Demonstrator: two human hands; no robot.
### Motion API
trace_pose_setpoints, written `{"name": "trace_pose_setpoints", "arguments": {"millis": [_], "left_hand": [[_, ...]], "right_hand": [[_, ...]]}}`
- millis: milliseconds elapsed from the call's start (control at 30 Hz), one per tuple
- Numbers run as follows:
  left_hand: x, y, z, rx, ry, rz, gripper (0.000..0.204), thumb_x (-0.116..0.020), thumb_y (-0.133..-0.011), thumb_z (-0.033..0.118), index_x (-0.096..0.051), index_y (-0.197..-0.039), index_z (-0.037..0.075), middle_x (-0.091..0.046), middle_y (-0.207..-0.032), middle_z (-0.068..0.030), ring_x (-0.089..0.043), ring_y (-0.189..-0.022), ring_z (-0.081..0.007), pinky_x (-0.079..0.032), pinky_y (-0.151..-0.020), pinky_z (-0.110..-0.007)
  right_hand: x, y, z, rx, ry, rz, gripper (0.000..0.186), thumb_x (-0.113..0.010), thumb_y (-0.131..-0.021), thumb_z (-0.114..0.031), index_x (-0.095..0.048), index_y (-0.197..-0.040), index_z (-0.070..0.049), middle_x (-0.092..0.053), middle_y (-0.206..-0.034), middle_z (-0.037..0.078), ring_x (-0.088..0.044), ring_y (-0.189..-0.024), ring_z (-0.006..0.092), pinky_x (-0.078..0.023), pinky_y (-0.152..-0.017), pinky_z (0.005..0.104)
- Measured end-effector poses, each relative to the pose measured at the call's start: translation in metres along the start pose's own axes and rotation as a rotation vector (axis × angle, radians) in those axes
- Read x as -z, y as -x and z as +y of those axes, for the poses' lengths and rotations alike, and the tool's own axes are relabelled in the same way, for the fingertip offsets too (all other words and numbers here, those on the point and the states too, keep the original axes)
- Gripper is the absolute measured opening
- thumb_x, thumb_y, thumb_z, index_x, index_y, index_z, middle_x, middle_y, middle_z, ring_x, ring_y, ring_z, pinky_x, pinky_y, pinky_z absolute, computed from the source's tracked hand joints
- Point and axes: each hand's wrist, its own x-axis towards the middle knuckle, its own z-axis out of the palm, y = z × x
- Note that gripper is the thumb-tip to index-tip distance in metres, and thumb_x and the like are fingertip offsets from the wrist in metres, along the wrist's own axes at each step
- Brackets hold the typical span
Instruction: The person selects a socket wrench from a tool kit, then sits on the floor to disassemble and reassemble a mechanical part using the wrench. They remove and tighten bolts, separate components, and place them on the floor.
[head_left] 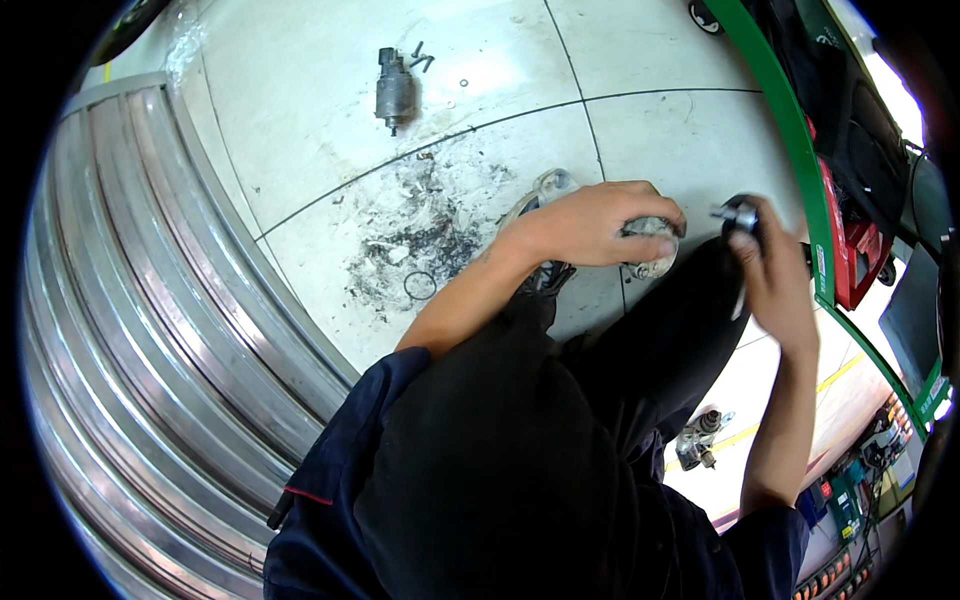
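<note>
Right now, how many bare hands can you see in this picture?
2. The left hand, right of the picture's middle, grips a grey metal part; the right hand, farther right, holds a shiny metal tool. Neither is fully hidden.

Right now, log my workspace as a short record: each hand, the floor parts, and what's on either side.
Left hand: gripping a round grey metal part
Right hand: holding a silver-ended tool, blurred
Far floor: dark cylindrical part, small bolts beside it
Nearer floor: thin black ring by dark grime
Left side: ribbed metal panel
Right side: green frame
</note>
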Motion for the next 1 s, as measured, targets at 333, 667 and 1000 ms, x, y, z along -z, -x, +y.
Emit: {"name": "trace_pose_setpoints", "arguments": {"millis": [333,667,1000], "left_hand": [[-0.002,0.001,0.008,0.006,-0.133,-0.051,0.081,-0.094,-0.052,0.028,-0.059,-0.122,0.009,-0.06,-0.122,-0.0112,-0.058,-0.117,-0.0337,-0.048,-0.097,-0.042],[-0.009,-0.004,0.009,0.013,-0.206,0.003,0.073,-0.092,-0.059,0.032,-0.058,-0.12,0.01,-0.062,-0.118,-0.0115,-0.059,-0.113,-0.0344,-0.048,-0.095,-0.043],[-0.022,-0.011,0.012,0.102,-0.303,-0.02,0.071,-0.091,-0.06,0.03,-0.058,-0.12,0.012,-0.061,-0.118,-0.0143,-0.059,-0.112,-0.0369,-0.049,-0.093,-0.045]], "right_hand": [[-0.045,0.04,-0.004,0.164,0.24,-0.11,0.035,-0.069,-0.09,-0.012,-0.053,-0.12,-0.004,-0.065,-0.097,0.022,-0.065,-0.093,0.0409,-0.051,-0.078,0.0475],[-0.047,0.017,-0.001,0.611,0.64,0.053,0.032,-0.062,-0.079,-0.005,-0.058,-0.111,-0.004,-0.062,-0.099,0.012,-0.062,-0.097,0.0316,-0.048,-0.093,0.0436],[-0.032,0.018,-0.013,0.14,0.439,-0.336,0.02,-0.065,-0.093,-0.016,-0.054,-0.102,-0.002,-0.06,-0.092,0.014,-0.064,-0.084,0.0315,-0.054,-0.072,0.0381]]}}
